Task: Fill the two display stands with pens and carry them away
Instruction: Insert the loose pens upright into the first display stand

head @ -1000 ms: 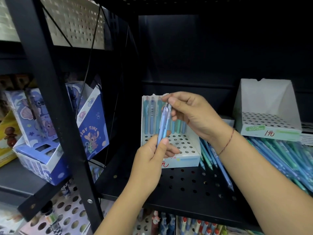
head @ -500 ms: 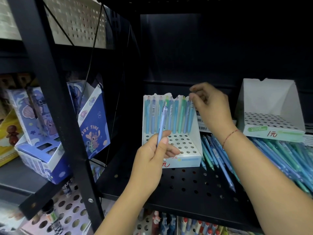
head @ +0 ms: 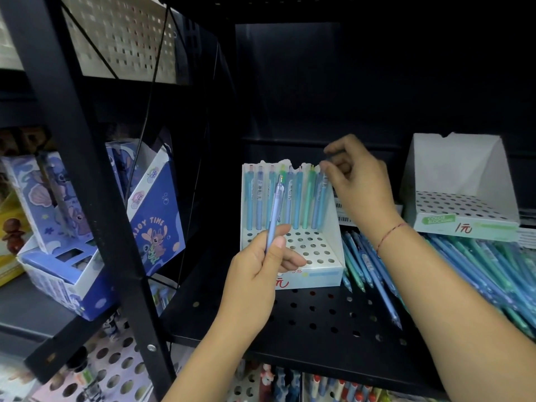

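Observation:
A white perforated display stand sits on the black shelf, with a row of blue and green pens standing along its back. My left hand grips a light blue pen upright in front of the stand. At the stand's top right corner my right hand pinches the top of the rightmost pen in the row. A second white stand stands at the right with no pens in it. Several loose blue and green pens lie on the shelf between and below the stands.
The black perforated shelf has a black upright post at its left. Blue cartoon-printed boxes stand on the neighbouring shelf to the left. More pens show on the shelf below.
My right hand took one pen from my left hand, carried it to the back row's right end and stood it there. My left hand stayed put with one pen.

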Demonstrator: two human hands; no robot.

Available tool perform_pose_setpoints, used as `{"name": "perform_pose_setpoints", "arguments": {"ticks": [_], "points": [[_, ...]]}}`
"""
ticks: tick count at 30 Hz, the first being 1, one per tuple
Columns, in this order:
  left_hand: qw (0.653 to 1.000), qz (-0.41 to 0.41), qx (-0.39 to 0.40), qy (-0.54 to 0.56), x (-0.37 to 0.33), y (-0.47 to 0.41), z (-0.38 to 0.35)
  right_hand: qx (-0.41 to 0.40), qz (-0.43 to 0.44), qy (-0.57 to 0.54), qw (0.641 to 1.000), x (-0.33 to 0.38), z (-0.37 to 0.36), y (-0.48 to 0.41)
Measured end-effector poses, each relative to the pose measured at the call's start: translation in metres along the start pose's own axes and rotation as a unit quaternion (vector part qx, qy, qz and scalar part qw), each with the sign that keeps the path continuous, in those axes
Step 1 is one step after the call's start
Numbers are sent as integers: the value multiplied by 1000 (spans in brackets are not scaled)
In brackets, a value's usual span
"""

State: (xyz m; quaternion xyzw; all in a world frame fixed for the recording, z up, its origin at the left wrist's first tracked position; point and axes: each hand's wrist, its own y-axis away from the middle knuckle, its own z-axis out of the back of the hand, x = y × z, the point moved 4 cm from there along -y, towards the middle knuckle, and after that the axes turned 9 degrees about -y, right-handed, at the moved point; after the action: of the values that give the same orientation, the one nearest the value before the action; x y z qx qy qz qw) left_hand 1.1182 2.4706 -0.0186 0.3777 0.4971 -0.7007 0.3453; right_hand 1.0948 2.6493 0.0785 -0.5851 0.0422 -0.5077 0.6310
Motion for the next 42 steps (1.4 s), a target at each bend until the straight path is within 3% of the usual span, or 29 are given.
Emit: {"name": "perform_pose_setpoints", "arguments": {"ticks": [7, 13, 21, 35, 37, 39, 40, 42], "points": [[1000, -3, -1, 1, 0, 0, 0, -44, -17, -59, 997, -6, 1, -2], [1000, -2, -2, 0, 1, 0, -1, -26, -16, -75, 997, -2, -4, 0], [1000, 1, 0, 8, 0, 0, -1, -22, -7, 46, 999, -10, -3, -1], [1000, -3, -2, 1, -2, 0, -1, 24, -62, 115, 991, -13, 1, -4], [1000, -4, -1, -1, -1, 0, -1, -5, -43, 74, 996, -4, 3, -2], [1000, -5, 0, -5, -2, 0, -1, 16, -31, -45, 998, 10, 1, 0], [1000, -4, -1, -7, -2, 0, -1, 69, -47, -121, 989, 17, -4, 1], [1000, -3, -4, -11, -3, 0, -1, 215, -112, -246, 938, 30, -17, 10]]}}
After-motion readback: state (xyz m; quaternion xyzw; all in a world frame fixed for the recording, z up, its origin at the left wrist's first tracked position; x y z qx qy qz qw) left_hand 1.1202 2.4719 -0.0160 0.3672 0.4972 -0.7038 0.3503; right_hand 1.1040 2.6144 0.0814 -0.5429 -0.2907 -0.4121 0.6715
